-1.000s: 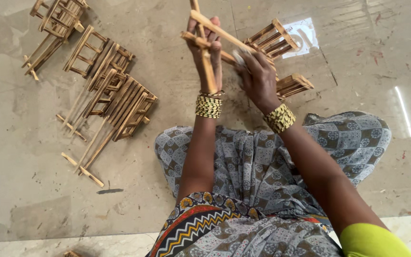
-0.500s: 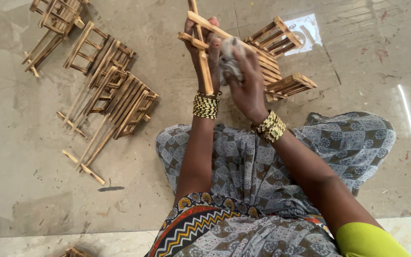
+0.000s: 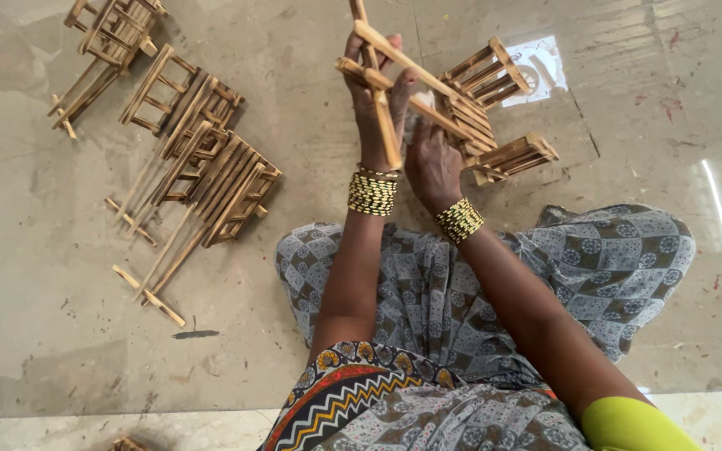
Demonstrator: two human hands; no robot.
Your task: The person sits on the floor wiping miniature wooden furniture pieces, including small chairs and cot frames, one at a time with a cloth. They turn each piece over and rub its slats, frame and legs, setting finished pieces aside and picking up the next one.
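Observation:
I sit on the floor and hold a small wooden slatted frame [image 3: 394, 71] up in front of me. My left hand [image 3: 371, 104] grips its upright bar, fingers wrapped around it. My right hand [image 3: 430, 159] sits just right of the left, closed around a small pale cloth-like wad pressed against the frame's slanting bar. Both wrists wear beaded gold bangles. Just beyond my hands lie two more wooden slatted pieces [image 3: 495, 108] on the floor.
A row of several similar wooden frames [image 3: 202, 167] lies on the polished stone floor at the left, reaching to the top left corner [image 3: 114, 33]. A white scrap of paper [image 3: 545, 71] lies behind the right-hand pieces. My patterned grey skirt [image 3: 495, 276] covers the lower middle.
My right hand has slid down and toward me along the frame's slanting bar. My left hand keeps the frame held up in nearly the same place.

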